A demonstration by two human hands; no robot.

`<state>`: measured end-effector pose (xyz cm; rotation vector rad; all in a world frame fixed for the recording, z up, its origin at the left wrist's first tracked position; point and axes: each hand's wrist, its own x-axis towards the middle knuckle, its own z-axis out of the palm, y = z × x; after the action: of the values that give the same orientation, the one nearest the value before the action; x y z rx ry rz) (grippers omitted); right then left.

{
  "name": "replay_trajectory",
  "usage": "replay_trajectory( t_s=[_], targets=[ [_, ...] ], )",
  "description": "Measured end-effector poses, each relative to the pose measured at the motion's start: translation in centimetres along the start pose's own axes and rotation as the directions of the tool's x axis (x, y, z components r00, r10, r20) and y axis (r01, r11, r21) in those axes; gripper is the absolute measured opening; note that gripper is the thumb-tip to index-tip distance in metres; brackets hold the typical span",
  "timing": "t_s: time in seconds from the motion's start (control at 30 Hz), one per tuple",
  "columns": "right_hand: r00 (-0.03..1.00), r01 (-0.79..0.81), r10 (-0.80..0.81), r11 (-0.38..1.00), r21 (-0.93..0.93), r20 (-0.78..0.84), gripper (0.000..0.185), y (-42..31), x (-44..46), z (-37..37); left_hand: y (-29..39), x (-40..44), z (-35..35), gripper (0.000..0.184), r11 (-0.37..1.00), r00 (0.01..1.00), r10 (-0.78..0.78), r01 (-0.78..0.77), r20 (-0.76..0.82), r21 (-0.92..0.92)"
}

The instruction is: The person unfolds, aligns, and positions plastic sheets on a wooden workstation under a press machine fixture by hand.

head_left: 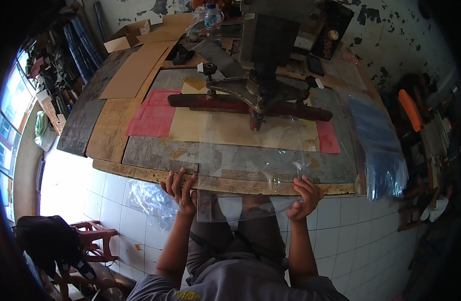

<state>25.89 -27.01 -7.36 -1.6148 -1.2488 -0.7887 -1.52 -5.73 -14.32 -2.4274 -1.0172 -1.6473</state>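
A clear plastic sheet (240, 173) lies over the table's front edge, its far end beneath the dark red bar (285, 109) of a press and its near end above my lap. My left hand (180, 190) is at the sheet's left edge, fingers apart and resting near the wooden edge. At the right edge, my right hand (305, 197) holds the sheet between curled fingers and thumb. Under the bar lies a yellow sheet (185, 125) with pink pieces (152, 113) at its ends.
A stack of clear plastic sheets (378, 145) hangs off the table's right side. Cardboard (132, 72) lies at the back left, and a water bottle (212, 22) stands behind. A red stool (100, 241) and crumpled plastic (155, 203) are on the floor.
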Motion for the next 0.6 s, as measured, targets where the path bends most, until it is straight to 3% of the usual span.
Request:
replay_trajectory(
  t_s=[0.6],
  targets=[
    [1.0,0.006,-0.006,1.0,-0.007,0.026,0.049,0.11,-0.24,-0.11,-0.28,-0.2,0.09,0.046,1.0,1.0,0.009,-0.009,0.0,0.008]
  ],
)
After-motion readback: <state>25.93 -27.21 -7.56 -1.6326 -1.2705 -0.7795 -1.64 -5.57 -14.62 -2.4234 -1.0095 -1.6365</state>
